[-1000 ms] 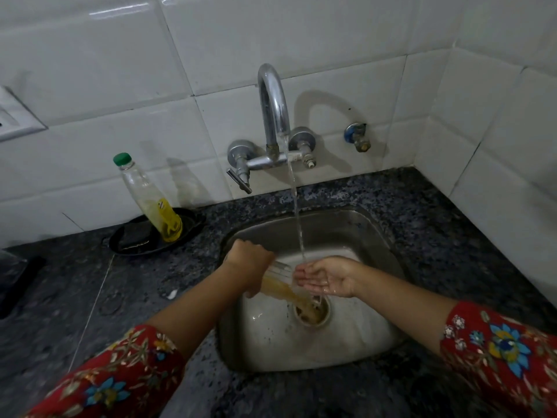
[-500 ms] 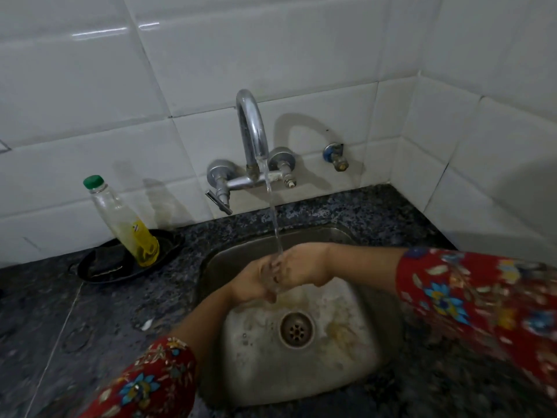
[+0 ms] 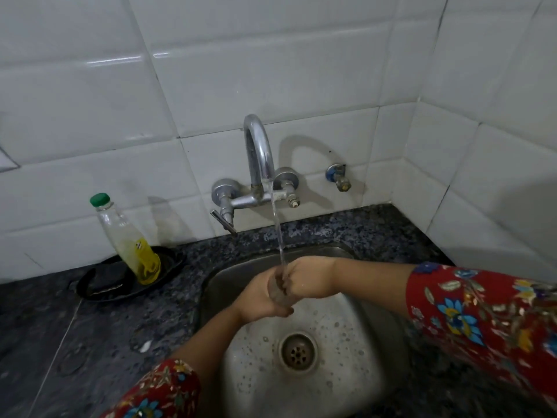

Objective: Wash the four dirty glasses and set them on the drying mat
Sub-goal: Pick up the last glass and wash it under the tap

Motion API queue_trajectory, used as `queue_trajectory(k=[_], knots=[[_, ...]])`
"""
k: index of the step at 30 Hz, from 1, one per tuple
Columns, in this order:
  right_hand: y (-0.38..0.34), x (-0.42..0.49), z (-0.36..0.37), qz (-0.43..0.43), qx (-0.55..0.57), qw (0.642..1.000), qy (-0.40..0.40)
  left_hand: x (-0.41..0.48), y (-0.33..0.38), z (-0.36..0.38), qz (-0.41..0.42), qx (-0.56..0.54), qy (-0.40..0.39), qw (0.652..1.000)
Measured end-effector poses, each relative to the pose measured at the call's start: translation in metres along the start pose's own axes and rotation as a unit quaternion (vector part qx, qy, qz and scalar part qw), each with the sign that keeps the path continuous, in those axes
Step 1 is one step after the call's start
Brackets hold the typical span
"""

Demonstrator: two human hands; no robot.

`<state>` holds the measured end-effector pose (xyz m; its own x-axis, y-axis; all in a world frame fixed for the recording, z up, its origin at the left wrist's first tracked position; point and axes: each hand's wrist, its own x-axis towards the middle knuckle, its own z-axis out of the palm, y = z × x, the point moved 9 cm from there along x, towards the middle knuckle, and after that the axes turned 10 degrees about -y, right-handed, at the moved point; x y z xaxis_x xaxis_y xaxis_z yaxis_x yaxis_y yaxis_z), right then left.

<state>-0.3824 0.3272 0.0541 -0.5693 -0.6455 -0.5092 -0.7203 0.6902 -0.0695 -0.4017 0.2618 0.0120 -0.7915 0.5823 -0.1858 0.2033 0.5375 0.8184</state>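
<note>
A: What's around, biggest first?

B: A white tiled wall (image 3: 271,70) at the back and along the right. Below it is a dark speckled counter (image 3: 90,342) with a steel sink (image 3: 346,342) set into it, wet and spotted with drops. A curved tap (image 3: 257,146) comes out of the wall above the sink.

A: And the smaller things?

B: On the counter to the left is a black dish (image 3: 99,285). A clear bottle (image 3: 129,239) with a green cap stands in it, leaning left, with yellow liquid low down. A small blue valve (image 3: 339,176) sits on the wall right of the tap. The drain (image 3: 297,352) is in the sink floor, nearer the camera than the hands.

A: Where's the glass?

B: The glass (image 3: 278,292) is over the sink, above and behind the drain, between both hands. A thin stream (image 3: 277,224) from the tap falls right onto its top.

A: Anything blocking it?

B: The hands cover most of it, and the water blurs what shows.

A: How is it held?

B: The left hand (image 3: 262,297) wraps its fingers round it from the left. The right hand (image 3: 310,279) curls against its upper part from the right.

A: Which way does it point?

B: Its long axis is near upright, with the mouth up under the stream. Any finer tilt I can't tell.
</note>
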Motion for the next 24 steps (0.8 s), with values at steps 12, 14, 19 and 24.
queue_trajectory(k=[12, 14, 19, 24], knots=[[-0.017, -0.006, -0.006, -0.012, -0.177, 0.984, 0.015, -0.003, 0.002, -0.006, 0.004, -0.026, 0.037, 0.999], [-0.021, -0.001, 0.0, 0.027, -0.052, 0.997, -0.043, -0.011, 0.008, -0.007, 0.015, -0.035, 0.089, 0.995], [-0.019, -0.004, 0.004, -0.043, -0.128, 0.991, -0.025, -0.013, 0.015, -0.003, 0.034, -0.042, -0.004, 0.999], [-0.023, -0.005, 0.003, -0.05, -0.219, 0.974, 0.008, -0.007, 0.006, 0.001, 0.011, -0.043, -0.04, 0.998]])
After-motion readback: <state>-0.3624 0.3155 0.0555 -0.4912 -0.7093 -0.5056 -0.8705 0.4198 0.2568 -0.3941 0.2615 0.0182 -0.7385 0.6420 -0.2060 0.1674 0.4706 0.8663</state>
